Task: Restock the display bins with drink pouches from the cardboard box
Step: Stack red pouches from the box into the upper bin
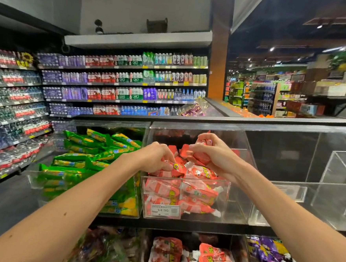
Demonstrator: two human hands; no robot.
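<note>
Over the clear middle bin (pixel 235 204), the left hand (pixel 156 156) pinches a red drink pouch (pixel 176 169) atop the heap (pixel 196 191) in curled fingers. The right hand (pixel 215 154) grips a second pouch (pixel 201 157) just above.

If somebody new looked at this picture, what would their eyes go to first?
Probably the two bare arms reaching in from the bottom, with the left hand and the right hand each gripping shiny pink-red drink pouches over the clear plastic bin in the middle. Next comes the heap of bright green pouches in the bin just to its left, then the long shelves of bottled drinks along the back wall.
</note>
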